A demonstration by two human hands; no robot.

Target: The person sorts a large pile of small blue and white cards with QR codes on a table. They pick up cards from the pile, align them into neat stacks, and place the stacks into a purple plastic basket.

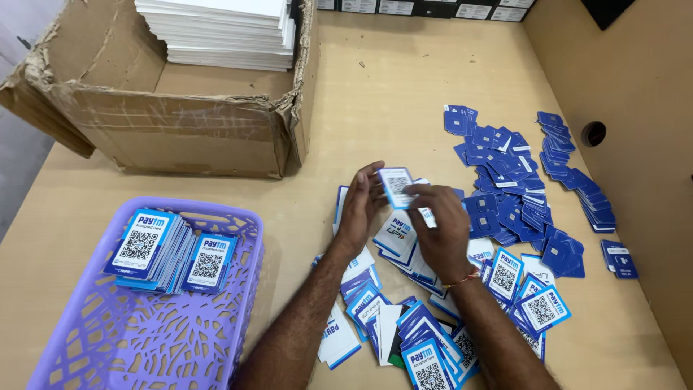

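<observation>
Scattered blue-and-white cards [404, 332] cover the worktop [375, 94] beneath both hands, left hand [359, 209] and right hand [442, 225], whose fingers [375, 173] pinch one small card [396, 185] together.

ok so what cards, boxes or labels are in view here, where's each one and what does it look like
Card: held up between left hand and right hand; small, white with blue border, square code.
Loose cards: table centre; blue and white, scattered.
Small cards: right, dark blue, fanned.
Stacked cards: in lilac basket, left.
Cardboard box: top left, torn, holding white sheets.
Labelled boxes: top edge, dark with white labels.
</observation>
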